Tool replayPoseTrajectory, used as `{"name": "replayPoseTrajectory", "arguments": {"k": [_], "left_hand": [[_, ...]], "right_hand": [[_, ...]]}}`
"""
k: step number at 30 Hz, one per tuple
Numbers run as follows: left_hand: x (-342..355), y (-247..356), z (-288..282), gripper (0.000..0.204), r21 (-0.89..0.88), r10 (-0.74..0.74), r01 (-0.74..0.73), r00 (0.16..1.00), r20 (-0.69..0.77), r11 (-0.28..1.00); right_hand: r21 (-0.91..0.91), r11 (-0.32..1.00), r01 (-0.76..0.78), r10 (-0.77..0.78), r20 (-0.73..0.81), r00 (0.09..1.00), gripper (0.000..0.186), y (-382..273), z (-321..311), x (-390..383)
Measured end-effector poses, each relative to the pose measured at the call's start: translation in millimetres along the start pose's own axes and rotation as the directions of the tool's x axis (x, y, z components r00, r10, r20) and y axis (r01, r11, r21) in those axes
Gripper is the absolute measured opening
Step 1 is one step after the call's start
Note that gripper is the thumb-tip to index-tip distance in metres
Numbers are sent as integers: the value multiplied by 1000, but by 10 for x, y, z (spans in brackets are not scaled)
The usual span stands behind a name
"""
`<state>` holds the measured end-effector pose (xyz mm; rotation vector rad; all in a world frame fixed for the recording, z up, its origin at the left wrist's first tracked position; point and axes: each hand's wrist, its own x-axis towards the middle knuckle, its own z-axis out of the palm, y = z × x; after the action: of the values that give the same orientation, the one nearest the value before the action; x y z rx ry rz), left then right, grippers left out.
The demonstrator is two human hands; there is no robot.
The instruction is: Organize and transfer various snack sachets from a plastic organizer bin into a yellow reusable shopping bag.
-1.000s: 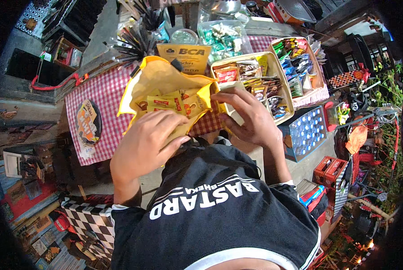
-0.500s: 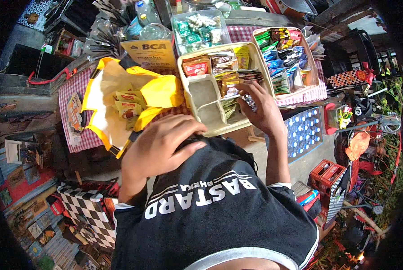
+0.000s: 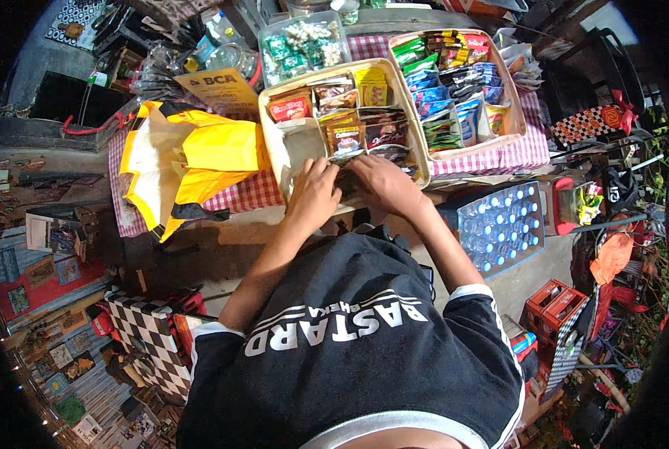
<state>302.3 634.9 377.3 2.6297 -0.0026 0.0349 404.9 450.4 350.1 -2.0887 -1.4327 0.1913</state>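
Observation:
My left hand (image 3: 313,193) and my right hand (image 3: 379,182) meet over the near edge of a cream compartment tray (image 3: 274,142) on the checked table. Both sets of fingers press on dark sachets (image 3: 347,182) in the tray's near compartment; how firmly they grip them is hidden. Further compartments hold red, brown and yellow sachet packs (image 3: 343,133). A yellow plastic bag (image 3: 192,161) lies slumped on the table left of the tray, untouched by either hand.
A second cream tray (image 3: 515,120) full of green, blue and black sachets stands to the right. Behind are a clear tub of green sweets (image 3: 302,45) and a yellow sign (image 3: 216,84). A case of bottled water (image 3: 500,228) sits below right; red crates (image 3: 553,305) lower.
Both hands have left the yellow bag, which now lies on the table at left. They moved right and came together on the sachets in the cream tray.

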Motion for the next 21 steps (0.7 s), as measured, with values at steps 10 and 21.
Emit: {"name": "replayPoseTrajectory", "arguments": {"k": [10,21], "left_hand": [[-13,170,208,37,177,-173,165,985,26,970],[37,47,348,16,242,-114,110,993,2,964]], "right_hand": [[-12,1000,24,-24,19,1000,41,2,77,-66],[-70,995,67,-66,27,997,41,58,130,-66]]}}
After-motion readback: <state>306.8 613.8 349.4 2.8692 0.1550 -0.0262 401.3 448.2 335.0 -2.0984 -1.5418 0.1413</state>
